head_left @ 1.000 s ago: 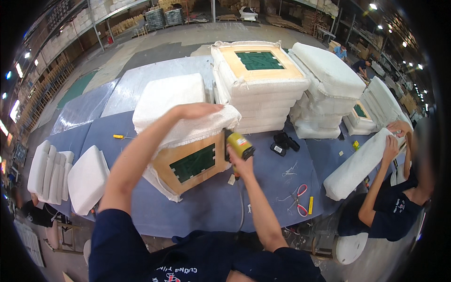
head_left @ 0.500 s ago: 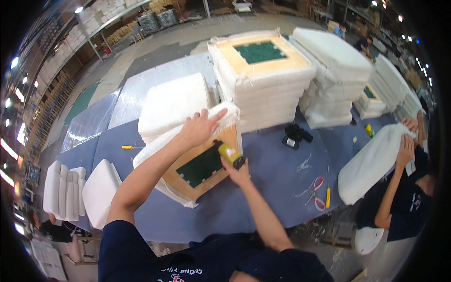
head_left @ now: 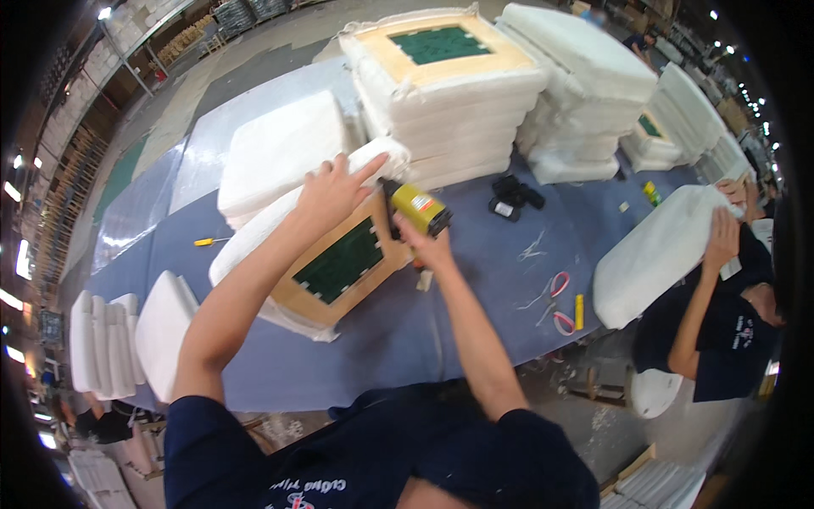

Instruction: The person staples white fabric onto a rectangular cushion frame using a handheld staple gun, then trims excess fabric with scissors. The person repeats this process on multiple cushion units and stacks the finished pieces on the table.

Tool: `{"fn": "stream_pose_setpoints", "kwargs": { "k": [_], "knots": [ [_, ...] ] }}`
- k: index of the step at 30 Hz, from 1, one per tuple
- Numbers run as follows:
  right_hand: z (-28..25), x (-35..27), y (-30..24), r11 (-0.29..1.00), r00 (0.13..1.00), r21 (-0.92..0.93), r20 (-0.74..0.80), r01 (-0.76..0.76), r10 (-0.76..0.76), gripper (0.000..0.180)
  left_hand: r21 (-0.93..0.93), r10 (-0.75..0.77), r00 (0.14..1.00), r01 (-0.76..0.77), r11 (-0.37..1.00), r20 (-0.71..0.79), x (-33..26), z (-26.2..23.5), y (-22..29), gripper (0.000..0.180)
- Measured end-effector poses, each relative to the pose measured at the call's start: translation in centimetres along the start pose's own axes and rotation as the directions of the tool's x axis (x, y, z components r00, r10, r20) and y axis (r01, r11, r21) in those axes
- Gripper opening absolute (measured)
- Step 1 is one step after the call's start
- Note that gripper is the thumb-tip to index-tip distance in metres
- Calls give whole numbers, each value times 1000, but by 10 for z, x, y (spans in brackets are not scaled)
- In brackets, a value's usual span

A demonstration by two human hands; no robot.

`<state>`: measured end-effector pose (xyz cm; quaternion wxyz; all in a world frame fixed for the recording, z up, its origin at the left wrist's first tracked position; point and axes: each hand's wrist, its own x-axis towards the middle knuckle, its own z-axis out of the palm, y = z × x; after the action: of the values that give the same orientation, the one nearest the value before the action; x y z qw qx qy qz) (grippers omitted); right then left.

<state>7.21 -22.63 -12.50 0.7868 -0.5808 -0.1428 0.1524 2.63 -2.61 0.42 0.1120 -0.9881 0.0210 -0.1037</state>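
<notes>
A yellow-green staple gun (head_left: 417, 206) with a dark nose is in my right hand (head_left: 430, 244), its fingers wrapped round the handle. The nose is over the far right corner of a white padded seat (head_left: 246, 246), which leans tilted on the table with its wooden frame (head_left: 309, 310) and dark green centre panel (head_left: 339, 261) facing up. Whether the nose touches the frame I cannot tell. My left hand (head_left: 331, 199) rests on the padding along the seat's far edge, index finger stretched towards the corner and the other fingers apart.
The blue-grey table (head_left: 373, 365) bears tall stacks of white seats (head_left: 449, 127) behind. Red-handled scissors (head_left: 555, 301), a yellow cutter (head_left: 579, 312), a black device (head_left: 515, 195) and a yellow-handled screwdriver (head_left: 203, 243) lie about. A co-worker (head_left: 712, 331) handles a white cushion (head_left: 657, 254) at right.
The view has shifted, so the scene sits higher and further left. My right hand has moved the staple gun towards the frame's far right corner. My left hand stays on the padding.
</notes>
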Motion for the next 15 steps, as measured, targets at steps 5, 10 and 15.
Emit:
{"fn": "stream_pose_setpoints", "kwargs": {
  "k": [5,10,15],
  "knots": [
    [6,-13,0,999,995,-20,95,33,-30,27,-7,19,1000,-19,1000,1,-5,-3,0,84],
    [17,-23,8,990,990,-72,76,122,-116,31,-127,48,981,-24,992,189,-6,-27,0,85],
    [27,-56,43,964,984,-202,90,172,-156,33,-873,238,868,343,347,436,-11,-34,-108,69]
  ]
}}
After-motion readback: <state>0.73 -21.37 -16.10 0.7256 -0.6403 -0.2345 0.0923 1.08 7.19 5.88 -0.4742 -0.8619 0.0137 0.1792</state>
